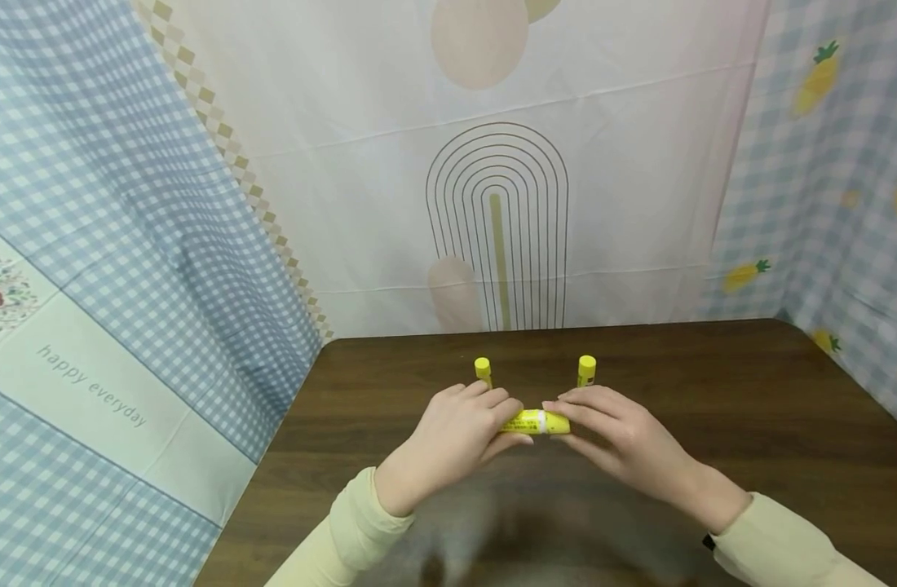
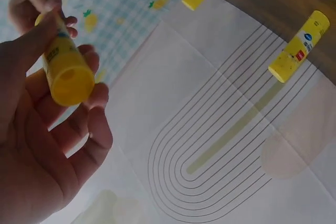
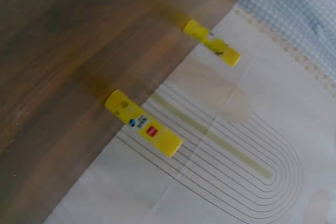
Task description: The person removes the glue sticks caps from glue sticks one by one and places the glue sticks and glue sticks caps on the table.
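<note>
A yellow glue stick (image 1: 522, 421) lies level between the two hands above the table, a white band showing near its right end. My left hand (image 1: 466, 424) grips its body with the thumb below and fingers over the top; the left wrist view shows the hollow base of the glue stick (image 2: 72, 85) toward the camera. At the other end, my right hand (image 1: 632, 436) pinches the yellow tip between thumb and fingers. Two more glue sticks stand upright behind the hands: a left one (image 1: 482, 368) and a right one (image 1: 586, 371). The right wrist view does not show the right hand.
The dark wooden table (image 1: 360, 383) extends to a printed cloth (image 1: 360, 204) hanging at its back edge. Blue checked curtains hang on the left (image 1: 155, 269) and right sides. The two standing glue sticks are just beyond the fingers.
</note>
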`<state>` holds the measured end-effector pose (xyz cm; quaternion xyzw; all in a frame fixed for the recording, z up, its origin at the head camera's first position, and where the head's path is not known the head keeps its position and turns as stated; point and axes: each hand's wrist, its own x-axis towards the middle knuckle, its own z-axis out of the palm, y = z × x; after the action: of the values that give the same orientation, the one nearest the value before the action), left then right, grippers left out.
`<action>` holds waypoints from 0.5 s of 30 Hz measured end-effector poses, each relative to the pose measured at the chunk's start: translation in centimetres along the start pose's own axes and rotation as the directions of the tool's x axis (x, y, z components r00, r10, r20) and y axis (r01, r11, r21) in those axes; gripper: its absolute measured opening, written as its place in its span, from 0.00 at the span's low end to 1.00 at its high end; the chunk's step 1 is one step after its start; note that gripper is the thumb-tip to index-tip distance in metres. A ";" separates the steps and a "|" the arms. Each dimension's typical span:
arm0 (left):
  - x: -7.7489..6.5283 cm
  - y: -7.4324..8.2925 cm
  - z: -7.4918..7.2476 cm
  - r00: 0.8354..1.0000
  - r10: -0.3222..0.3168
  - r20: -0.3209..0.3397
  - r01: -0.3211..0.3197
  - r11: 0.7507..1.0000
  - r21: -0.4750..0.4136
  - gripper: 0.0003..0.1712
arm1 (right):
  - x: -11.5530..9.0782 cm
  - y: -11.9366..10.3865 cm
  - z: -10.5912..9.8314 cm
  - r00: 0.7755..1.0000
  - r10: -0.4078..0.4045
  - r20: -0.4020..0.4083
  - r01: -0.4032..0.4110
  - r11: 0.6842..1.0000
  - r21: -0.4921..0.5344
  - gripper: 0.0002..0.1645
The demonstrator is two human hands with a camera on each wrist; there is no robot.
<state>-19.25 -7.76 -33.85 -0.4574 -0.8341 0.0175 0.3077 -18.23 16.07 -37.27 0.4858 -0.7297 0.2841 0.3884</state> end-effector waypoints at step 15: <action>0.4 0.4 0.1 0.989 0.053 -0.140 -0.031 0.987 0.160 0.19 | 0.0 -0.7 -0.9 0.588 0.670 0.453 -0.809 0.488 0.328 0.15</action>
<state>-19.15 -7.23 -33.84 -0.4493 -0.7960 0.0566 0.4015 -17.29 16.48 -36.79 0.2362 -0.8103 0.5361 -0.0158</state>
